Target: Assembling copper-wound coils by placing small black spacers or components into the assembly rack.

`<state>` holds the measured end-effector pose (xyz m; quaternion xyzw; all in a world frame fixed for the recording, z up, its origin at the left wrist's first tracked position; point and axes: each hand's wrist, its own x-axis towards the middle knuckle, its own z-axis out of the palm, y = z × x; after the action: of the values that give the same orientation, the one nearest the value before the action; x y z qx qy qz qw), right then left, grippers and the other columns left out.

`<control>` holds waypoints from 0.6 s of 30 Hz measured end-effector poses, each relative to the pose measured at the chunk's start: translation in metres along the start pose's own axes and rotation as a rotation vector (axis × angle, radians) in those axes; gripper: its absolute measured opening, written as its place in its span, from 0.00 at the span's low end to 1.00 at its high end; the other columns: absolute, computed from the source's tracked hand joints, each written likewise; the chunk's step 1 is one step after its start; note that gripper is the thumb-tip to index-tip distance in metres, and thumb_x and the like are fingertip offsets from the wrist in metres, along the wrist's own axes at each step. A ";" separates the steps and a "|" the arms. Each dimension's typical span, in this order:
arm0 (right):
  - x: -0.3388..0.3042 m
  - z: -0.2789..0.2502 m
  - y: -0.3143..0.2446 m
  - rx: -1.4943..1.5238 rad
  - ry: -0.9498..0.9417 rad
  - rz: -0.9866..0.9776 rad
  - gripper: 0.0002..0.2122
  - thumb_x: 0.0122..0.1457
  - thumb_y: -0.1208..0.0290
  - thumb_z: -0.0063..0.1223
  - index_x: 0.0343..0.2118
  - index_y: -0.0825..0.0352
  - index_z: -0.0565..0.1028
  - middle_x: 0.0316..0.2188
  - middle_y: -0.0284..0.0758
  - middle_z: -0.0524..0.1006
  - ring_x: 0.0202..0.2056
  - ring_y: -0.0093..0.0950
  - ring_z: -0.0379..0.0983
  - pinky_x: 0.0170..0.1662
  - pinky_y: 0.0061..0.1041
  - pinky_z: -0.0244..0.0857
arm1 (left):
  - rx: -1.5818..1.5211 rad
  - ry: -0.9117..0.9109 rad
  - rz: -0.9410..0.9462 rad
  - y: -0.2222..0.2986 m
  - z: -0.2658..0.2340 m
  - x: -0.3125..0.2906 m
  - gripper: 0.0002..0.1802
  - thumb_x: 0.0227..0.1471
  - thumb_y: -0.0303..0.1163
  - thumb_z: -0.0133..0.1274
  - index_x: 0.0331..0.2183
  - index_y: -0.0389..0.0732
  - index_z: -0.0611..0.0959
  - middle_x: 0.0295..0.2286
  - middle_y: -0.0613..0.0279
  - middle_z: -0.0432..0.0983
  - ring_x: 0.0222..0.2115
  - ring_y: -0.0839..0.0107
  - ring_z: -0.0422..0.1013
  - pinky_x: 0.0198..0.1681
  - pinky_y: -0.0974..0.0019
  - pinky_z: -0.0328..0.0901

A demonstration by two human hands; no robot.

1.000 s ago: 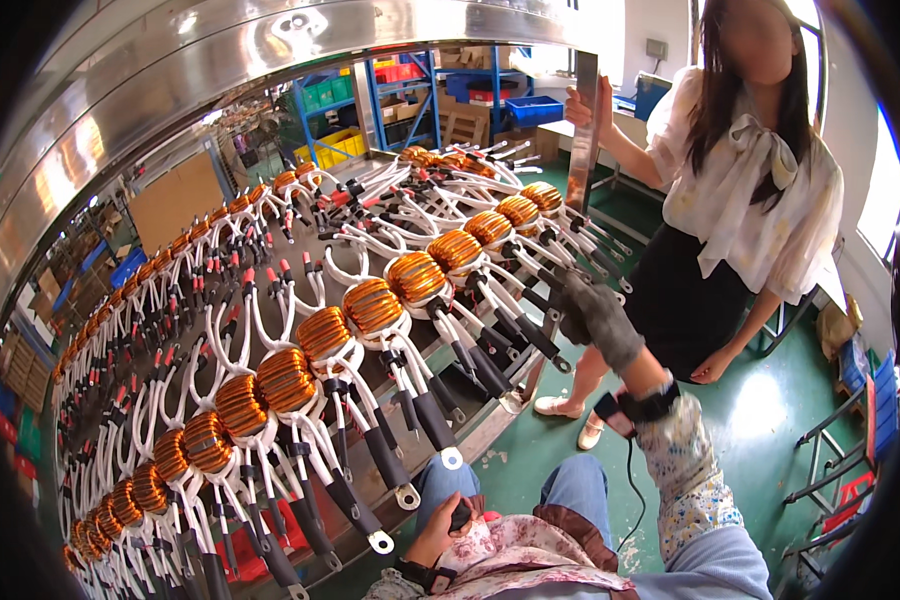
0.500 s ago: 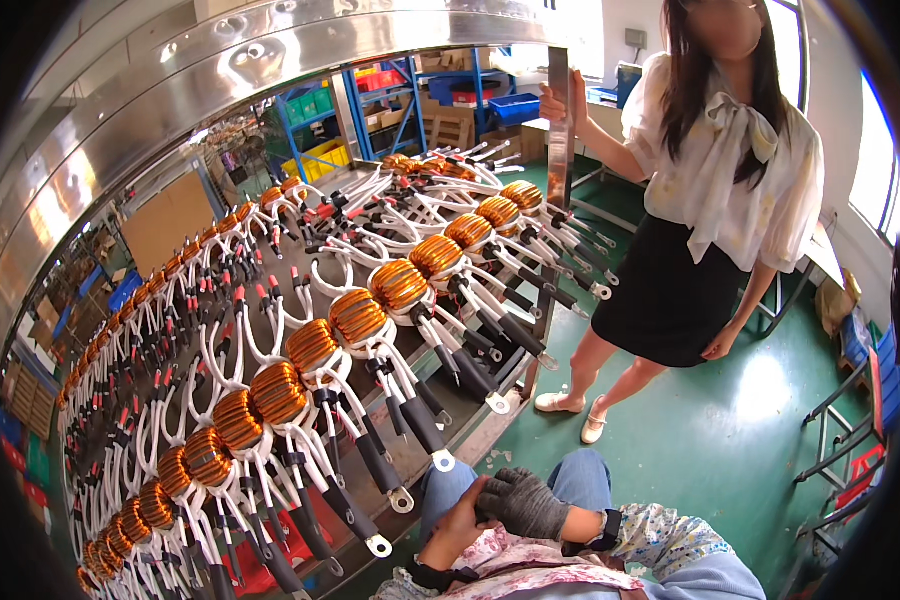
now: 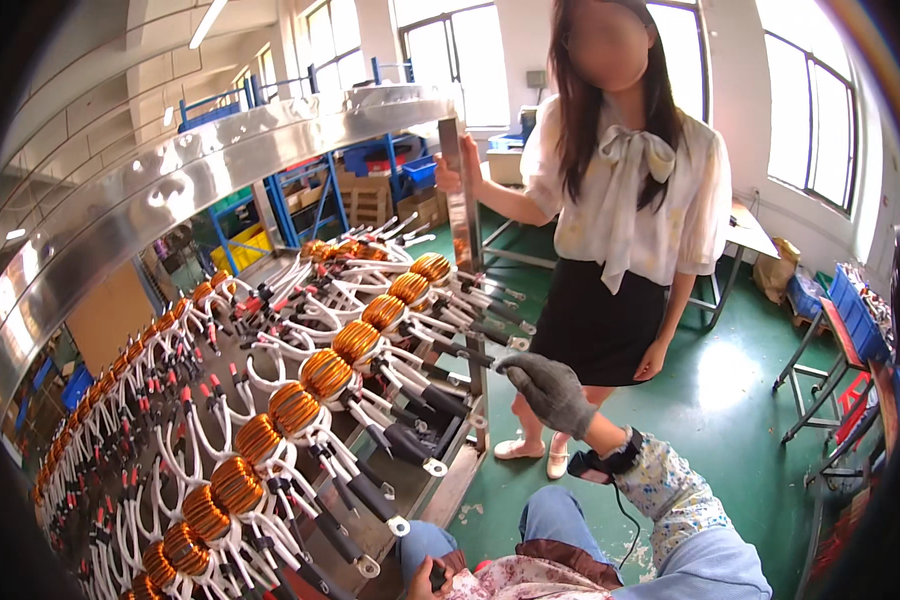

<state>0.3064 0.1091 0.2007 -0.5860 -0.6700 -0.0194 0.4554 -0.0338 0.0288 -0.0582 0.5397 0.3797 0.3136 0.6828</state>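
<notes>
Wearing a grey glove, my right hand (image 3: 548, 392) reaches forward, its fingertips closed at the tip of a black-sleeved cable lead (image 3: 467, 352). That lead sticks out from a row of copper-wound toroidal coils (image 3: 326, 373), which have white leads, black sleeves and metal ring lugs. My bare left hand (image 3: 428, 578) is low by my lap, partly cut off by the lower edge. Its fingers are curled around a small dark thing that I cannot make out.
The coils sit on a metal rack (image 3: 450, 440) with a shiny upper rail and post. Beyond it a person (image 3: 620, 200) stands, one hand on the post. Blue shelving (image 3: 310, 190) is behind; on the right are blue bins (image 3: 860, 315) on a stand.
My hands have parted: the right has gone up and forward to a lead, while the left has dropped lower. The view has tilted up and swung right.
</notes>
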 end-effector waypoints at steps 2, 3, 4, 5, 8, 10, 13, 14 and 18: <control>0.015 0.004 0.015 -0.097 0.083 -0.059 0.09 0.57 0.66 0.40 0.35 0.63 0.70 0.28 0.42 0.72 0.33 0.41 0.69 0.34 0.35 0.63 | 0.376 0.012 0.195 0.015 0.006 -0.006 0.27 0.46 0.17 0.49 0.50 0.33 0.62 0.33 0.58 0.68 0.35 0.69 0.65 0.36 0.71 0.62; 0.021 0.005 0.018 -0.195 0.071 0.001 0.07 0.55 0.68 0.42 0.34 0.63 0.70 0.28 0.41 0.71 0.32 0.41 0.69 0.33 0.36 0.63 | 0.377 0.010 0.204 0.016 0.005 -0.006 0.27 0.46 0.17 0.49 0.50 0.33 0.62 0.33 0.58 0.68 0.35 0.69 0.65 0.36 0.71 0.62; 0.027 0.007 0.022 -0.291 0.059 0.061 0.06 0.54 0.69 0.44 0.32 0.64 0.69 0.28 0.40 0.71 0.30 0.41 0.69 0.32 0.36 0.63 | 0.425 0.022 0.270 0.013 0.003 -0.007 0.27 0.46 0.17 0.49 0.49 0.33 0.62 0.33 0.58 0.68 0.34 0.68 0.65 0.37 0.71 0.62; 0.033 0.013 0.027 -0.294 0.160 -0.038 0.04 0.53 0.70 0.44 0.30 0.63 0.68 0.26 0.40 0.69 0.30 0.42 0.69 0.31 0.37 0.62 | 0.472 0.038 0.330 0.010 0.001 -0.007 0.27 0.45 0.18 0.50 0.49 0.33 0.62 0.33 0.58 0.67 0.34 0.68 0.64 0.37 0.70 0.62; 0.042 0.020 0.029 -0.342 0.169 -0.021 0.05 0.53 0.69 0.45 0.30 0.64 0.69 0.26 0.40 0.70 0.30 0.42 0.69 0.31 0.38 0.62 | 0.156 -0.025 0.132 -0.005 -0.005 0.000 0.28 0.45 0.17 0.50 0.49 0.33 0.61 0.32 0.58 0.67 0.33 0.68 0.64 0.36 0.70 0.61; 0.047 0.021 0.023 -0.332 0.139 -0.011 0.06 0.53 0.68 0.45 0.30 0.63 0.69 0.27 0.40 0.70 0.31 0.40 0.69 0.32 0.37 0.63 | 0.212 -0.015 0.210 -0.007 -0.004 -0.007 0.28 0.45 0.16 0.49 0.49 0.34 0.61 0.32 0.59 0.67 0.32 0.69 0.64 0.35 0.71 0.61; 0.054 0.025 0.017 -0.298 0.118 -0.032 0.07 0.52 0.67 0.46 0.31 0.63 0.70 0.28 0.39 0.71 0.31 0.39 0.69 0.34 0.36 0.63 | 0.030 -0.030 0.164 -0.020 -0.007 -0.004 0.28 0.45 0.16 0.49 0.49 0.35 0.62 0.31 0.60 0.66 0.32 0.71 0.63 0.34 0.73 0.61; 0.055 0.028 0.017 -0.268 0.128 -0.067 0.07 0.52 0.67 0.46 0.31 0.63 0.71 0.28 0.39 0.71 0.31 0.39 0.69 0.34 0.36 0.63 | -0.207 -0.050 0.042 -0.027 -0.009 0.000 0.27 0.46 0.16 0.49 0.49 0.36 0.62 0.31 0.61 0.66 0.32 0.72 0.63 0.33 0.74 0.61; 0.060 0.033 0.026 -0.338 0.110 -0.182 0.08 0.50 0.71 0.47 0.34 0.62 0.71 0.31 0.39 0.72 0.32 0.41 0.70 0.33 0.35 0.64 | -0.017 0.007 0.212 -0.055 -0.010 0.015 0.14 0.50 0.27 0.50 0.41 0.37 0.70 0.24 0.64 0.68 0.22 0.77 0.63 0.23 0.78 0.59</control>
<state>0.3134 0.1815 0.2059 -0.5892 -0.6816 -0.2047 0.3826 -0.0335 0.0342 -0.1155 0.5701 0.3201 0.3890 0.6489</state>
